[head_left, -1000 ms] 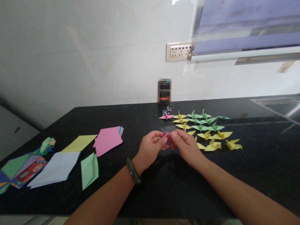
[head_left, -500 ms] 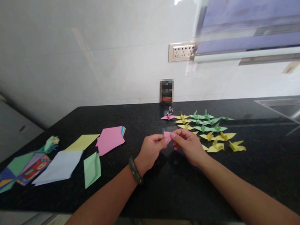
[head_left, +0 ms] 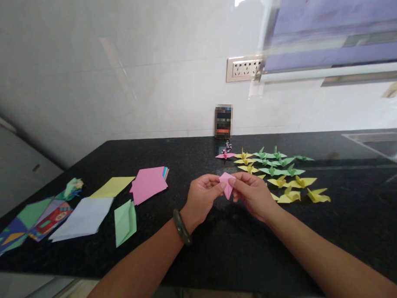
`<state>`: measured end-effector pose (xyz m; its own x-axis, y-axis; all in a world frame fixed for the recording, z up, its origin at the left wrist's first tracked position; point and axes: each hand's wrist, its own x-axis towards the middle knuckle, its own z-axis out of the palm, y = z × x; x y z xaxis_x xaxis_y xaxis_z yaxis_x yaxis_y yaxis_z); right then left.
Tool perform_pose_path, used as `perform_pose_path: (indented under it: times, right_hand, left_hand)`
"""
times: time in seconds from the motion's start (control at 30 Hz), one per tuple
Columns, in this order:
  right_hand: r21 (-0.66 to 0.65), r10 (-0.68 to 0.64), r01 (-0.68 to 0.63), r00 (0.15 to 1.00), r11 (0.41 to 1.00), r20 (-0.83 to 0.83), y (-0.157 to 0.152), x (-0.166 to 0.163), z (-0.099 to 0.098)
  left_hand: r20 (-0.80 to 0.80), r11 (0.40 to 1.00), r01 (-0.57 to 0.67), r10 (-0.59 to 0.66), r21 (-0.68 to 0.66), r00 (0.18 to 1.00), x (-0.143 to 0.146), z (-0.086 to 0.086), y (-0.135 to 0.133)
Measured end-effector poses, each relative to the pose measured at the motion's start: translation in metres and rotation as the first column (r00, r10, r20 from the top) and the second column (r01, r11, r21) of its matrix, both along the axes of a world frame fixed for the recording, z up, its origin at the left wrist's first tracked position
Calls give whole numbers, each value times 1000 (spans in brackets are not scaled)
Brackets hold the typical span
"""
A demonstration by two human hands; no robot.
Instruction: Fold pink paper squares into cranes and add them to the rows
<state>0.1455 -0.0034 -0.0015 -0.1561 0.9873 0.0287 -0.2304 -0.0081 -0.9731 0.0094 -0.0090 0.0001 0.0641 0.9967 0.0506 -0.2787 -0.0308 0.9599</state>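
A small folded pink paper (head_left: 226, 184) is held just above the black countertop (head_left: 215, 236), pinched from both sides. My left hand (head_left: 203, 197), with a dark bangle on the wrist, grips its left edge between thumb and fingers. My right hand (head_left: 253, 194) pinches its right edge. Just beyond my hands lie several folded paper cranes: yellow ones (head_left: 290, 193), green ones (head_left: 272, 162) and one pink crane (head_left: 224, 155).
To the left lie a stack of pink sheets (head_left: 148, 184), a yellow sheet (head_left: 112, 187), a folded green sheet (head_left: 125, 216), a pale blue sheet (head_left: 82, 214) and patterned papers (head_left: 26, 219). A small dark box (head_left: 223, 121) stands against the white wall, under a socket plate (head_left: 244, 69).
The pink piece was bunched between my fingers; now it shows as a flat pointed shape held between both hands. The view has shifted slightly, and my hands stay in about the same place.
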Motion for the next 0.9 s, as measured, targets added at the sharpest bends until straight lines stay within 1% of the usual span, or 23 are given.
perform_pose_path:
  times: [0.1,0.2,0.33,0.6,0.9]
  right_hand:
    - [24,-13,14,1000,1000,-9,0,0,1]
    - [72,-27,26,999,997,25,-1,0,1]
    - [96,-25,19,998,995,56,0,1,0]
    - [122,13,-16,999,992,30,1,3,-2]
    - [142,33,-30,999,989,-14,0,2,-7]
  left_hand:
    - [42,999,43,-42,-20,998,1,0,0]
    - [70,998,52,-50,-19,996,0,-2,0]
    - [51,999,43,-42,-13,998,0,-2,0]
    - [-7,999,38,-38,17,999,1,5,-4]
    - [-19,996,57,-56,66,998,-1,2,-3]
